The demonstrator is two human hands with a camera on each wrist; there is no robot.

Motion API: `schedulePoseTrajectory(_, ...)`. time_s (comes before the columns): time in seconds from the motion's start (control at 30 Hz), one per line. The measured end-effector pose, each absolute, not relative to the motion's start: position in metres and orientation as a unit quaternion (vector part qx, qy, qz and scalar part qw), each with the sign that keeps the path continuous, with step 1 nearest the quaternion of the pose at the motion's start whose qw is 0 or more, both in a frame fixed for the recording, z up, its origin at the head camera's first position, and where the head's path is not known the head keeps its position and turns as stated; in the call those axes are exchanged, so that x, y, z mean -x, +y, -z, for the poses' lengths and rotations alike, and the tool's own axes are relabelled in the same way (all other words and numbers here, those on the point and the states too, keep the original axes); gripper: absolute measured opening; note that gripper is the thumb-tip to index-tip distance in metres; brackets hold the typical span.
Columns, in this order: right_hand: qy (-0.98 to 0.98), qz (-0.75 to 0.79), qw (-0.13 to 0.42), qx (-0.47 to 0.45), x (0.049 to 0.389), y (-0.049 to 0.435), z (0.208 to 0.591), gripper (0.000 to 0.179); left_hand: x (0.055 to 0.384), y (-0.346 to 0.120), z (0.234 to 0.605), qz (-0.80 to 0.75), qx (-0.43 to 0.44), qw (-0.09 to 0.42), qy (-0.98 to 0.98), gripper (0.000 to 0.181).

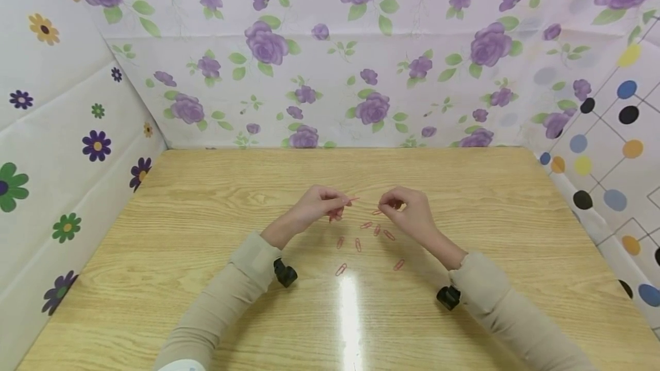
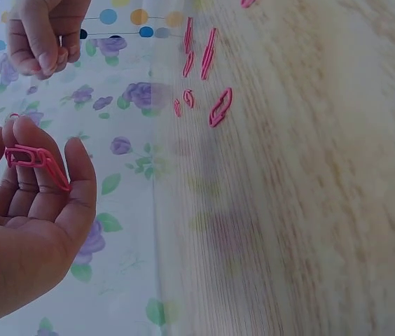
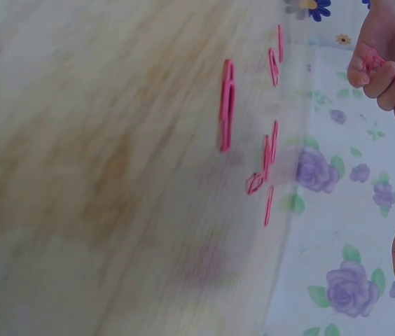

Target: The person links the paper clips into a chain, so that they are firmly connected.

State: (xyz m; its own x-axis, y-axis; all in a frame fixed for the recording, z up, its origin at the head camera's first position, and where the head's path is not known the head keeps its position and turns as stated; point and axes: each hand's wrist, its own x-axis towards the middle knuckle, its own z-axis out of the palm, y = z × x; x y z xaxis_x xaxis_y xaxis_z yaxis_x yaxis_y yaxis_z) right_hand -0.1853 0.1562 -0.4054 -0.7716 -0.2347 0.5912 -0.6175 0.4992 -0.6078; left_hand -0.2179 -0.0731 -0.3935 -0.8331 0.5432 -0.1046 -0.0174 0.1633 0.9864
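My left hand (image 1: 322, 205) is raised above the table, with linked pink paper clips (image 2: 36, 159) lying across its curled fingers. One clip sticks out past the thumb and fingertip toward the right. Across from it, my right hand (image 1: 409, 210) has thumb and forefinger brought together, and a pink paper clip (image 1: 377, 212) shows at their tips. That clip is hard to make out in the wrist views. A narrow gap separates the two hands. Below them, several loose pink paper clips (image 1: 358, 244) lie scattered on the wooden table (image 1: 237, 188).
Floral sheeting (image 1: 319, 73) closes off the back of the table. Patterned side sheets stand left (image 1: 67, 147) and right (image 1: 603, 159). Each forearm wears a small black camera. A bright reflection lies on the near tabletop.
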Motion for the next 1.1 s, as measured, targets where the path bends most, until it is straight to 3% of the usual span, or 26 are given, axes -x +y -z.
schedulePoseTrajectory(0.4, -0.851, -0.413, 0.195, -0.261, 0.176, 0.177, 0.41, 0.012, 0.219, -0.081, 0.392, -0.618, -0.167, 0.222, 0.735, 0.029)
schedulePoseTrajectory(0.77, -0.867, -0.394, 0.028, -0.305, 0.174, 0.199, 0.42, 0.012, 0.218, -0.083, 0.39, -0.614, -0.169, 0.22, 0.739, 0.03)
schedulePoseTrajectory(1.1, -0.861, -0.351, -0.061, -0.362, 0.172, 0.211, 0.428, 0.023, 0.217, -0.084, 0.39, -0.614, -0.193, 0.209, 0.736, 0.023)
